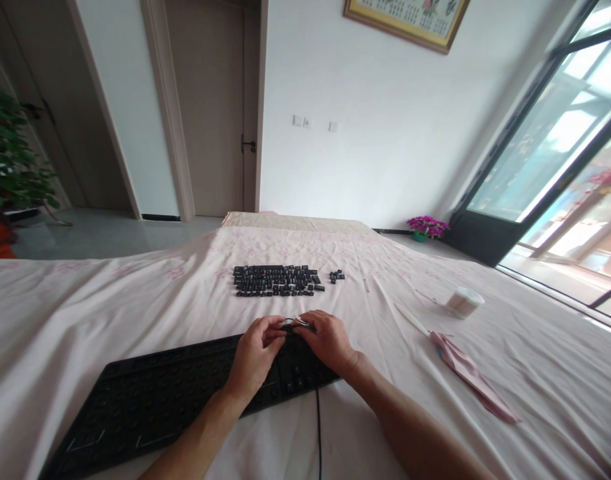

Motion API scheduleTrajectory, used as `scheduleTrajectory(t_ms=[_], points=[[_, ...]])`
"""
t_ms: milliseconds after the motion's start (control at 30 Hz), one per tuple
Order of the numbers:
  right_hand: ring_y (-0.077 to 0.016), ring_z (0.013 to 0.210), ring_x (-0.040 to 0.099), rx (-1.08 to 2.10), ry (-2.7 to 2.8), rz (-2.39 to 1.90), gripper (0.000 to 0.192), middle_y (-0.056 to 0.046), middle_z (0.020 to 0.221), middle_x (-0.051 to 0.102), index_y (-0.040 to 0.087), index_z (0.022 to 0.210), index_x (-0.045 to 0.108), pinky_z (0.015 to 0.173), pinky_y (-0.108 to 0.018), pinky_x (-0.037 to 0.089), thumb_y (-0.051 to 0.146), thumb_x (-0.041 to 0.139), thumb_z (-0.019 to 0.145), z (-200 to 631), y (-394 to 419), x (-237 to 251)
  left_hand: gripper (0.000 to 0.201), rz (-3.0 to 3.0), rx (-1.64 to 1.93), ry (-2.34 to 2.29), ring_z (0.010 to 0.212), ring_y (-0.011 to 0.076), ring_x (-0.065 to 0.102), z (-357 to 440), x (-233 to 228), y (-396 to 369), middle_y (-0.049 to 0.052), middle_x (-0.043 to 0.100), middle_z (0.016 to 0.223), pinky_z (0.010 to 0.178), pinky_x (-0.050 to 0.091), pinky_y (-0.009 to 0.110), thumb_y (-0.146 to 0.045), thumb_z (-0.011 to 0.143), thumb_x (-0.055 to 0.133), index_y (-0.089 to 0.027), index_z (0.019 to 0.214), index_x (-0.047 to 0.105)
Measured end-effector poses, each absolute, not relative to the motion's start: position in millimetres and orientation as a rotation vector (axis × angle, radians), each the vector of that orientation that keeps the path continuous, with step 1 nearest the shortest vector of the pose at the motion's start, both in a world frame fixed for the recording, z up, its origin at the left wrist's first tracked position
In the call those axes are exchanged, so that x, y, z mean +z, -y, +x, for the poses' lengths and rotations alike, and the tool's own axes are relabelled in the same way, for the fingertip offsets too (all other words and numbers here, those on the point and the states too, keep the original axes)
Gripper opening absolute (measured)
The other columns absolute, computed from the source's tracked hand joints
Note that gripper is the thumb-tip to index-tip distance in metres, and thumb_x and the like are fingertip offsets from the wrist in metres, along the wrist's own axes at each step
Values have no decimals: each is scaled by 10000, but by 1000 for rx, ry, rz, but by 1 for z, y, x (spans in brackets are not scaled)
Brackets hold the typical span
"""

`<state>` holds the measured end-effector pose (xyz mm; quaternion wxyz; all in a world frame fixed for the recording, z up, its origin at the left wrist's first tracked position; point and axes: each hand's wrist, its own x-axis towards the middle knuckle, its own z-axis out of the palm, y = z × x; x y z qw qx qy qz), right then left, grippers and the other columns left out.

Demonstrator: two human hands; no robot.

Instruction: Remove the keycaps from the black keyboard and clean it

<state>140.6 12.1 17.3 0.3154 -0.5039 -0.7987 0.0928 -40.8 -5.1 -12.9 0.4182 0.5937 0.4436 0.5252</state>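
Keycap puller: a thin wire tool (299, 321) is pinched between both hands above the far edge of the black keyboard (150, 400); it is small and partly hidden, so its exact shape is hard to tell.
Left hand: left hand (258, 353) is curled, fingertips closed on the dark end of the tool, its heel resting over the keyboard.
Right hand: right hand (328, 337) is likewise closed, thumb and forefinger meeting on the wire end, touching the left hand's fingertips.
Keyboard: lies slantwise along the near edge of the bed; most of its key sockets look bare, and its cable (318, 427) runs off toward the near edge.
Removed keycaps: a neat block of loose keycaps (278, 280) sits well apart, toward the middle of the bed, with a small cluster (336, 275) just beside its right end.
Bedsheet: pale pink bedsheet (85, 313) carries everything; a round white container (464, 301) and a folded pink cloth (468, 373) lie toward the right edge.
Step in hand: by my judgement, keycap work on the keyboard, with the tool being set or adjusted.
Next move calls for: likely steadying the wire squarely over one key position, with a light, straight pull or press.
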Motion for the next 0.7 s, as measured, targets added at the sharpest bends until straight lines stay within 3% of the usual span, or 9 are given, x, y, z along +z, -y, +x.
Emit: scheduleTrajectory(t_ms=[233,367,700], points=[[-183,727,645,223,1695,-1749,230,11,825,734,275,925,731,639,-250,427,411,584,811,214,-70,16,241,1666,1243,-1178,859,181,670,-41,-16,6,56,670,1029,826,539,329,-218,798,560,-192,1023,643],[-186,718,647,158,1617,-1894,239,-11,810,732,255,931,734,607,-247,415,382,569,813,257,-96,17,230,1713,1203,-1177,864,179,659,-41,-17,6,56,659,1024,839,529,328,-232,823,526,-196,1022,636],[-200,817,651,94,1634,-2052,234,-24,863,732,272,946,738,658,-259,417,392,598,801,281,-147,8,178,1787,1155,-1191,877,200,644,-41,-15,6,47,645,988,832,523,333,-250,837,520,-238,947,660]])
